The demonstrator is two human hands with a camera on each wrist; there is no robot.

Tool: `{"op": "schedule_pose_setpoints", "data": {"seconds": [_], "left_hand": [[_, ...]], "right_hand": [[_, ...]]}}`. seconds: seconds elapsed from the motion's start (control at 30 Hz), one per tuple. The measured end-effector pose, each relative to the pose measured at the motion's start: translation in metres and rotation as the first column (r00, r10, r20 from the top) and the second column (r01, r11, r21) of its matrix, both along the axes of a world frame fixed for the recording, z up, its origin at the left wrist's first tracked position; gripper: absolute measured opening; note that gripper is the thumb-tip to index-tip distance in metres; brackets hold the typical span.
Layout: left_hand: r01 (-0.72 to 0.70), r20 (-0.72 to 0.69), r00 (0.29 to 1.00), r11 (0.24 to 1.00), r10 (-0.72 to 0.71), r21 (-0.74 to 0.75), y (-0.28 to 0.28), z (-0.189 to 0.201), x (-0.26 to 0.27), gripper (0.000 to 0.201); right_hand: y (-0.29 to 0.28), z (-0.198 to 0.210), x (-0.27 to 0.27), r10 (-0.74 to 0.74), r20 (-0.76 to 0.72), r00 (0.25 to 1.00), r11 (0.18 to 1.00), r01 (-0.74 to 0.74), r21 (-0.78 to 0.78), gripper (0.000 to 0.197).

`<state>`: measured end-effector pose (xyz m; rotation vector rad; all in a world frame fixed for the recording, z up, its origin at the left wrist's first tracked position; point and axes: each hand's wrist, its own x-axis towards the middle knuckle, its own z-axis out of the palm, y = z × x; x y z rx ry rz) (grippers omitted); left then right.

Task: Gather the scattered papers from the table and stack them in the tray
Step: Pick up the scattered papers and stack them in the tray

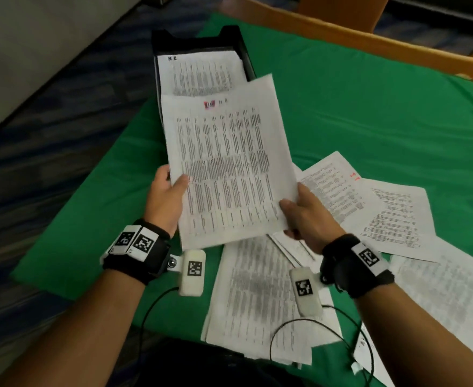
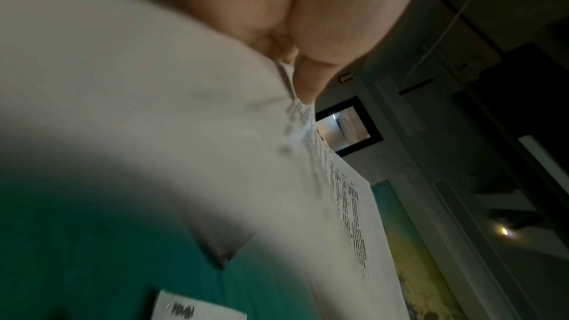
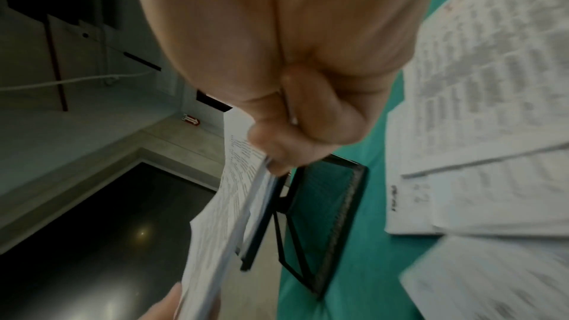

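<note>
Both hands hold a printed sheet (image 1: 227, 163) lifted above the green table, its far edge over the near end of the black tray (image 1: 246, 60). My left hand (image 1: 171, 188) pinches the sheet's left edge, thumb on top. My right hand (image 1: 299, 210) grips its lower right corner. The tray holds a printed page (image 1: 199, 71) with handwriting at its top. In the right wrist view my fingers (image 3: 307, 116) curl round the paper's edge (image 3: 227, 215), with the tray (image 3: 338, 215) beyond. The left wrist view shows my thumb (image 2: 307, 82) on the sheet (image 2: 215, 130).
Several loose printed sheets (image 1: 260, 291) lie overlapping on the green cloth (image 1: 369, 113) near and to the right (image 1: 391, 216). The table's left edge drops to patterned carpet (image 1: 48, 135). A wooden rim (image 1: 341, 32) runs along the far side. Wrist-camera cables (image 1: 327, 325) trail over the near papers.
</note>
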<state>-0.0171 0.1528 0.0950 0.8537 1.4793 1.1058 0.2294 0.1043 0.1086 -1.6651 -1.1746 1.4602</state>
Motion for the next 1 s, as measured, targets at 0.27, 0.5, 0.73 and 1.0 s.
{"op": "schedule_pose_setpoints", "data": {"seconds": [0.27,0.5,0.73,1.0], "left_hand": [[0.039,0.015,0.999,0.998,-0.039,-0.043,0.022,-0.003,-0.059,0.036],[0.053,-0.008,0.999,0.996,-0.053,-0.066,0.033,-0.014,-0.088,0.027],[0.095,-0.026,0.995,0.992,-0.097,-0.078,0.04,-0.023,-0.084,0.025],[0.205,-0.064,0.976,0.975,-0.21,-0.086,0.027,-0.029,-0.04,0.024]], "right_hand": [[0.157,0.013,-0.03,-0.104,0.198,0.975,0.987,0.077,0.142,0.025],[0.236,0.004,-0.051,-0.029,0.388,0.921,0.999,0.034,-0.007,0.022],[0.25,-0.007,-0.066,0.059,0.732,0.679,0.998,-0.033,-0.05,0.051],[0.169,0.016,-0.025,0.091,0.821,0.564,0.988,-0.154,-0.004,0.058]]}}
